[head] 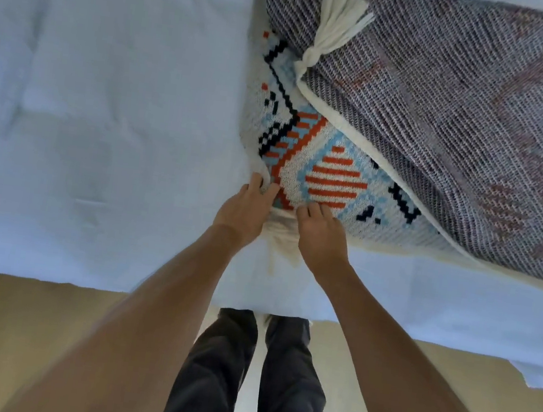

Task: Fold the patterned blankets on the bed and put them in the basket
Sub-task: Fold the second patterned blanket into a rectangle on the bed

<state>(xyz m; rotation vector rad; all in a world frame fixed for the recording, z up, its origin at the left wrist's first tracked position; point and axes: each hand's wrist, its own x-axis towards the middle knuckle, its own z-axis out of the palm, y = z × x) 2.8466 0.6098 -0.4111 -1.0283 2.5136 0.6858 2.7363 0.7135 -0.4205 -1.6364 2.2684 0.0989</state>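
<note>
I'm mid-fold: my left hand [245,207] & right hand [320,228] both pinch the blanket [332,176] corner on the bed [102,114]. Next, I think: pull it across evenly.

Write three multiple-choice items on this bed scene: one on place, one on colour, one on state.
1. Where do both hands meet the blanket?
A. at its near corner
B. at the far edge
C. at the tassel on top

2. What colour are the stripes in the diamond beside the right hand?
A. green
B. orange
C. yellow

3. How does the blanket lie?
A. rolled up
B. flat in one layer
C. one corner turned over, showing the grey back

Answers:
1 A, the left hand and right hand sit on the blanket at its near corner.
2 B, the diamond has orange stripes.
3 C, the flap with the white tassel lies back over the pattern.
</note>
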